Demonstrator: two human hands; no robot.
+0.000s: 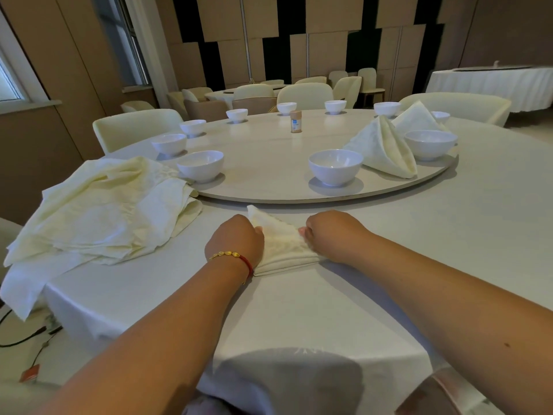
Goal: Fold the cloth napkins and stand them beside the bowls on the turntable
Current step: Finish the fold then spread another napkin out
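A cream cloth napkin [282,245], folded into a narrow pointed shape, lies on the white tablecloth just in front of the turntable [269,175]. My left hand [235,242] grips its left side and my right hand [332,235] pinches its right side. Two folded napkins stand on the turntable at the right, one [381,146] between two white bowls [335,166] [430,144], the other [416,118] behind it. More white bowls ring the turntable, one of them [200,165] at the near left.
A loose pile of unfolded cream napkins [104,211] lies on the table at the left, reaching the turntable rim. A small brown jar [296,121] stands mid-turntable. Cream chairs surround the table. Cables lie on the floor at the lower left.
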